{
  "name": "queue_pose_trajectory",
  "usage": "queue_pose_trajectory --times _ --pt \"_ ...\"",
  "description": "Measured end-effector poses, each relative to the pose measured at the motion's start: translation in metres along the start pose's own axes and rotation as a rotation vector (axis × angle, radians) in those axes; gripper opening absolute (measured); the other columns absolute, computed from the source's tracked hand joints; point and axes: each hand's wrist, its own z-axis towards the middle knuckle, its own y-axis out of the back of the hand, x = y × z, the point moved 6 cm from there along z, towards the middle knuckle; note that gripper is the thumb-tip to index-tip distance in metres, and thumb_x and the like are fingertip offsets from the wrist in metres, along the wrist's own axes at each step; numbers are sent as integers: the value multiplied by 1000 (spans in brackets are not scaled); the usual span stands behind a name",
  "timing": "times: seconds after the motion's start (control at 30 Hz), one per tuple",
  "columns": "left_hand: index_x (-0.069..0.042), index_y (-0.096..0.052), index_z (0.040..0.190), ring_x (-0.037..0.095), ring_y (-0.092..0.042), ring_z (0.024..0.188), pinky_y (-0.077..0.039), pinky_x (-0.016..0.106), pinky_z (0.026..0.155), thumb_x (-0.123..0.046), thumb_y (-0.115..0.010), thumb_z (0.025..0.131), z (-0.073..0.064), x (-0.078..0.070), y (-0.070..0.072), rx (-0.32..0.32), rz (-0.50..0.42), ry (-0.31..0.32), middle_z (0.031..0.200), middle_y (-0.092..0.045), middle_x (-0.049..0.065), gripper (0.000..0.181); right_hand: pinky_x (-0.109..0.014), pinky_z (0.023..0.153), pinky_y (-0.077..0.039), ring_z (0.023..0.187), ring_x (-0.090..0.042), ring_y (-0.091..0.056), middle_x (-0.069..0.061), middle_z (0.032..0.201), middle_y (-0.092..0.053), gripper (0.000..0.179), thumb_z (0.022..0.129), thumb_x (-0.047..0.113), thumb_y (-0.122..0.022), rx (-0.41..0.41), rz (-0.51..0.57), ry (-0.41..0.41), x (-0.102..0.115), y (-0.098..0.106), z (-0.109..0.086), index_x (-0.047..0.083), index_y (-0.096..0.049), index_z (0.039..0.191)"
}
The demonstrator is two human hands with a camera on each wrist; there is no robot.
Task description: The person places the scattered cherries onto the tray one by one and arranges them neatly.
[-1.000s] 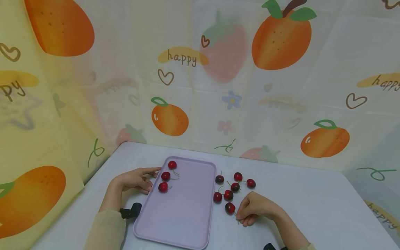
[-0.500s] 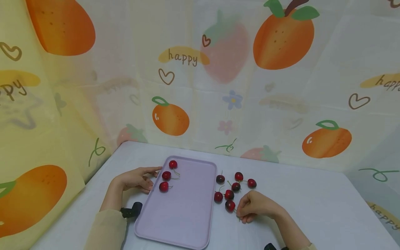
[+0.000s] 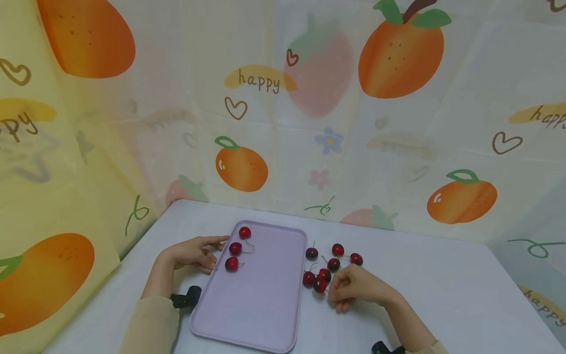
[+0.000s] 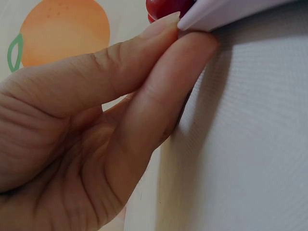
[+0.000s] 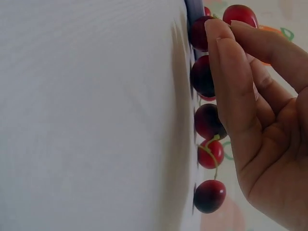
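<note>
My left hand (image 3: 192, 254) pinches the left rim of a lilac tray (image 3: 261, 305) between thumb and finger, as the left wrist view shows. Three red cherries with stems lie in the tray's far left part; the nearest cherry (image 3: 232, 264) is by that hand. To the right of the tray, my right hand (image 3: 353, 287) pinches the stem of a dark red cherry (image 3: 319, 285) with thumb and index fingertips. In the right wrist view this held cherry (image 5: 240, 16) sits farther off the table than the others.
Several loose cherries, among them a dark cherry (image 3: 311, 253) and a redder cherry (image 3: 355, 259), lie on the white table (image 3: 433, 290) between tray and right hand. A fruit-printed cloth (image 3: 274, 147) hangs behind the table and at its left.
My right hand has moved left and slightly away from me with the cherry, which now overlaps the loose cherries in the head view. The left hand and tray stay put.
</note>
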Motion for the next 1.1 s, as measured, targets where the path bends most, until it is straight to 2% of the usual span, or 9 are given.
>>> queue_pose_trajectory --times 0.2,0.4,0.6,0.87,1.1 --pt "-11 -34 154 17 -60 86 -62 31 78 1 -68 85 1 1 0 -1 -3 0 132 -43 17 79 -28 62 -61 63 -12 -70 -7 78 -73 9 87 7 -66 -38 -15 4 7 1 6 0 -71 88" --pt "-12 -35 154 17 -60 86 -62 31 78 0 -69 84 0 1 1 -8 -1 5 132 -43 17 78 -27 63 -61 62 -11 -68 -10 77 -72 12 86 11 -69 -61 -27 37 19 -3 17 -1 -71 88" --pt "-12 -35 153 17 -60 87 -62 31 78 0 -69 84 -1 3 2 -11 -1 10 132 -43 18 78 -24 65 -59 65 -12 -66 -14 81 -73 11 87 11 -69 -73 -30 55 33 -9 34 1 -71 89" --pt "-12 -35 153 17 -60 86 -62 31 79 -2 -70 85 1 4 2 -7 8 2 132 -44 18 78 -28 63 -59 63 -13 -66 -9 75 -72 13 87 15 -72 -103 -19 54 49 -19 57 2 -71 88" --pt "-12 -33 154 17 -60 87 -62 31 79 -2 -69 86 0 3 2 1 22 5 132 -43 17 78 -30 64 -60 64 -12 -64 -5 73 -71 12 85 21 -74 -139 -70 74 62 -27 75 9 -73 87"
